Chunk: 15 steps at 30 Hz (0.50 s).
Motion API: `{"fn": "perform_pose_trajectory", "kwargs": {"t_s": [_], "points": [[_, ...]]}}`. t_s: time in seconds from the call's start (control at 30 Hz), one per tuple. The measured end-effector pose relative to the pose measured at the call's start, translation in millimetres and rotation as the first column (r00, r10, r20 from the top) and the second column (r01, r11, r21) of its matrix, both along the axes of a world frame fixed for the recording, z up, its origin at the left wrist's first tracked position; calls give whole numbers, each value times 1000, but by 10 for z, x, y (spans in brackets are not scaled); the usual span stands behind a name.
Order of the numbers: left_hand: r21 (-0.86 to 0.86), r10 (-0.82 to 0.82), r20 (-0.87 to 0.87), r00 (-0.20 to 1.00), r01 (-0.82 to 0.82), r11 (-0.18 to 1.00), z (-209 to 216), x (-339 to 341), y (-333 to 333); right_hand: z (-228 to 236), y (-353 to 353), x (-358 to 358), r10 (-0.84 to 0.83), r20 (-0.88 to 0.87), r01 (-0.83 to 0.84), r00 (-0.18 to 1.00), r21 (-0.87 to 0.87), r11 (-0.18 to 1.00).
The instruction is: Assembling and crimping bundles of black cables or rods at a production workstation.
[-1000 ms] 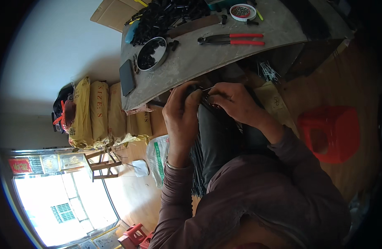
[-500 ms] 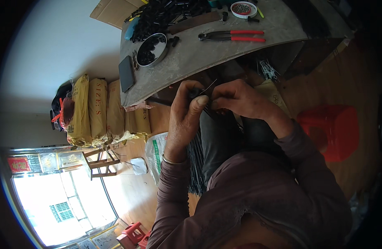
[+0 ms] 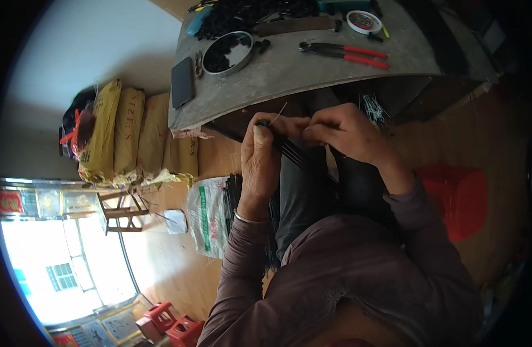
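Over my lap, just off the table's near edge, my left hand [image 3: 259,156] is closed around the end of a bundle of thin black rods [image 3: 293,152]. Its thumb presses on a small dark piece at the top of the bundle. A thin wire [image 3: 282,111] sticks up above the left fingers. The rods slant down to the right across my legs. My right hand [image 3: 354,134] is closed in a pinch, its fingertips close to the left forefinger. Whatever lies between the right fingers is hidden.
On the grey table [image 3: 266,78] lie red-handled pincers [image 3: 347,55], a round tin [image 3: 203,61] of black pieces, a phone [image 3: 183,84], a white dish [image 3: 364,30] and piled black parts [image 3: 243,17]. Yellow sacks [image 3: 124,133] stand left; a red stool [image 3: 460,202] stands right.
My hands have moved slightly apart, and the black rods show more between them. The view has shifted, so table and sacks sit differently in the picture.
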<state>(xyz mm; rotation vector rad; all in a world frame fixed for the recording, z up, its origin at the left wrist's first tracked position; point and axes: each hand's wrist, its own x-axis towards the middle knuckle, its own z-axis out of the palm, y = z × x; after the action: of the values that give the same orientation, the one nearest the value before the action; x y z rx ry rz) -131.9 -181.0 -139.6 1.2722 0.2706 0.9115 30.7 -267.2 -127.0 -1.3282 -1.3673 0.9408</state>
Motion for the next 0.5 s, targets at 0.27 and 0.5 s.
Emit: {"fn": "perform_pose_trajectory", "kwargs": {"t_s": [0.27,0.5], "points": [[-338,79,82,993,-47,940,-150,-147,22,-32,377,-340,-149,-154,175,977,168,970],[-418,232,51,971,-190,888,-189,-198,-8,38,425,-571,-154,167,92,974,328,940]]}}
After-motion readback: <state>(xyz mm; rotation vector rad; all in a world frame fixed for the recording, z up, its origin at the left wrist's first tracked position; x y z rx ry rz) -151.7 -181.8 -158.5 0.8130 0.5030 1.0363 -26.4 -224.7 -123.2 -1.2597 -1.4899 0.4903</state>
